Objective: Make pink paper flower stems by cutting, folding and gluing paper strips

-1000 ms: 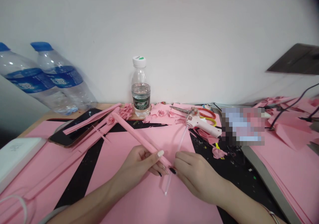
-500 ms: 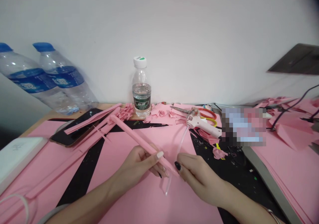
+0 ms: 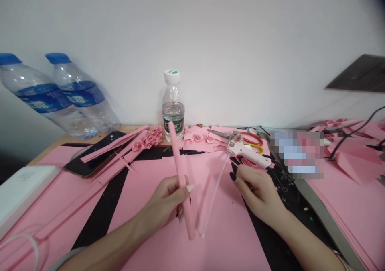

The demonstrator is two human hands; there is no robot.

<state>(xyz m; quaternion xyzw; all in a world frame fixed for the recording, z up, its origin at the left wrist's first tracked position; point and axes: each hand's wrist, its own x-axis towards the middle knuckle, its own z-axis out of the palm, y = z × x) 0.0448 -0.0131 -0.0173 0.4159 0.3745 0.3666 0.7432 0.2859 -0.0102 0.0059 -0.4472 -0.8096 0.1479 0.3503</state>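
Observation:
My left hand (image 3: 171,196) is closed around a rolled pink paper tube (image 3: 179,170), which stands nearly upright with its top in front of the small water bottle. To its right, my right hand (image 3: 260,190) has curled fingers, with thumb and fingertip close together; whether anything lies between them is hidden. Just beyond that hand lies a white glue gun (image 3: 248,153). A clear glue stick (image 3: 214,198) extends from the gun toward me, its near end close to the tube's lower end. Beneath both hands is a large pink paper sheet (image 3: 144,223).
Scissors (image 3: 255,138) lie behind the glue gun. A water bottle (image 3: 173,112) stands by the wall; two large bottles (image 3: 87,98) lean at left. Pink paper flowers (image 3: 150,138) and strips cover part of a phone (image 3: 90,158). Stacked pink paper (image 3: 339,198) and cables are at right.
The paper tube has swung from a slant to nearly upright in my left hand. My right hand has moved off its lower end, right and away from me. The view has shifted slightly.

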